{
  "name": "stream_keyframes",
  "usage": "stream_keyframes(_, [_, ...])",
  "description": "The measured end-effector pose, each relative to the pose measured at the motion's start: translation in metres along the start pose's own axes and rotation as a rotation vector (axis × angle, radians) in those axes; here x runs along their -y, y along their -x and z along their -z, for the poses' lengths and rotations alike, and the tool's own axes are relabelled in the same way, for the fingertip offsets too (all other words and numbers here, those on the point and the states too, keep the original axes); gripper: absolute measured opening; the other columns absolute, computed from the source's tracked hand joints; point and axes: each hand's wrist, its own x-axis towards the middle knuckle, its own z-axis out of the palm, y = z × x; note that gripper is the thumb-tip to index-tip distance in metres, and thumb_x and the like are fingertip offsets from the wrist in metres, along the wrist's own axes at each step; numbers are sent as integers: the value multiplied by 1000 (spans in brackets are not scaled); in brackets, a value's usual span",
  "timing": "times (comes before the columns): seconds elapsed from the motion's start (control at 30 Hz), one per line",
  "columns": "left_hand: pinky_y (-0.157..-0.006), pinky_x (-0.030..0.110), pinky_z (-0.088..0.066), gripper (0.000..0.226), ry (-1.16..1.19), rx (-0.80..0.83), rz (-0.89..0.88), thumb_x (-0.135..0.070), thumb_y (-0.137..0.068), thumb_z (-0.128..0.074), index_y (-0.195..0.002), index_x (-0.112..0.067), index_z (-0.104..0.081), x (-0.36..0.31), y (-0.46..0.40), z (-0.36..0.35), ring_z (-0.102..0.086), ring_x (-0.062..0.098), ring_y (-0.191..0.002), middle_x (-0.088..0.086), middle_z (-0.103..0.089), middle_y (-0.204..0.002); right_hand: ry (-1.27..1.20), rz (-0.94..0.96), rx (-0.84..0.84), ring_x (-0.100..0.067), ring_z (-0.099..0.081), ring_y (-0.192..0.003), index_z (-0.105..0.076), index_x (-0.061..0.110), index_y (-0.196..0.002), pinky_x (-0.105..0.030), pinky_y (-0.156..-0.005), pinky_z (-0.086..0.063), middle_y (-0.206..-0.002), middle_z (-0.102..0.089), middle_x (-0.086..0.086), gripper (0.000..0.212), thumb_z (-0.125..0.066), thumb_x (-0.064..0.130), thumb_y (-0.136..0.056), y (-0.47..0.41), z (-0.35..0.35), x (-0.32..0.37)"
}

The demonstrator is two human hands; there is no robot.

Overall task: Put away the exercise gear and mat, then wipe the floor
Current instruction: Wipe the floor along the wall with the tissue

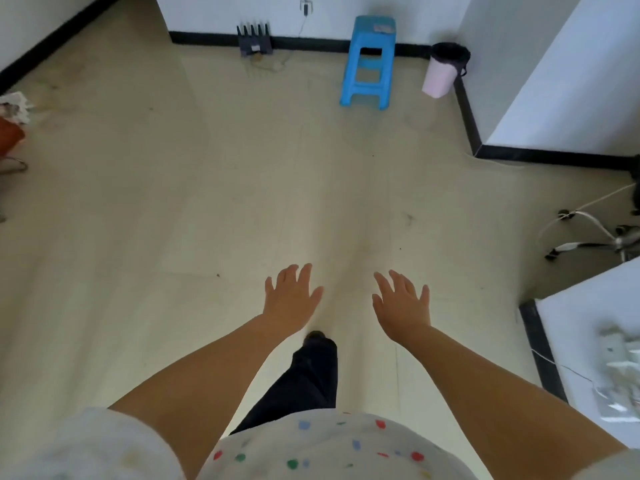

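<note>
From the head camera, both arms reach forward and down over the pale floor (173, 188). The left hand (289, 299) and the right hand (401, 303) hang palm down, side by side with a gap between them, fingers spread wide and holding nothing. The floor lies below the fingertips; whether they touch it cannot be told, though the hands look well above it. No mat or exercise gear shows anywhere in this view, so the floor is the only task thing to place: it fills the middle of the frame and runs away from the person toward the far wall.

Between the forearms, a dark trouser leg (308, 379) steps forward, its shoe tip just under the left wrist. A white top with coloured dots (311, 448) fills the bottom edge.

At the far wall, a blue plastic stool (369, 64) stands upright; something pale lies on its seat, too blurred to read. Just right of it, in the corner, is a pink bin (441, 72) with a dark liner. Left of the stool, a dark router with upright antennas (254, 39) sits against the black skirting. A chair base with castors (588, 240) shows at the right edge, and a white counter (588, 327) below it carries blurred pale items. No writing is legible anywhere.
</note>
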Motion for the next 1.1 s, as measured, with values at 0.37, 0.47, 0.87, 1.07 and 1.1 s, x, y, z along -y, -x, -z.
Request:
stream_keyframes(0.37, [-116, 47, -16, 58, -24, 96, -99, -47, -100, -26, -150, -20, -16, -54, -280, 94, -24, 23, -141, 7, -24, -153, -154, -158, 7, -18, -13, -145, -10, 30, -150, -52, -116, -9, -158, -13, 0, 50, -21, 37, -102, -232, 109, -51])
stream_keyframes(0.47, [-116, 48, -15, 58, -44, 137, -138, -47, -100, -24, -151, -20, -14, -85, -356, 99, -22, 24, -142, 8, -22, -154, -144, -208, 29, -19, -12, -146, -10, 30, -150, -52, -116, -9, -158, -13, -1, 50, -20, 36, -102, -300, 125, -92])
stream_keyframes(0.87, [-116, 48, -13, 57, 105, 96, -42, -44, -101, -25, -150, -18, -14, -210, -647, 192, -20, 24, -142, 9, -22, -154, -105, -133, -11, -22, -14, -145, -14, 28, -150, -54, -115, -7, -158, -14, -3, 49, -21, 36, -102, -604, 293, -214])
stream_keyframes(1.07, [-116, 48, -13, 57, 57, 143, 3, -43, -101, -24, -151, -19, -12, -218, -788, 218, -20, 24, -142, 9, -21, -154, -99, -4, 12, -22, -12, -145, -13, 28, -149, -56, -115, -5, -158, -13, -4, 48, -21, 36, -102, -747, 334, -210])
stream_keyframes(1.1, [-116, 48, -14, 57, 61, 139, 9, -43, -101, -24, -151, -19, -12, -216, -816, 224, -21, 24, -142, 9, -21, -154, -102, 2, 11, -22, -12, -145, -13, 28, -149, -56, -115, -6, -158, -14, -4, 48, -21, 37, -102, -774, 343, -210])
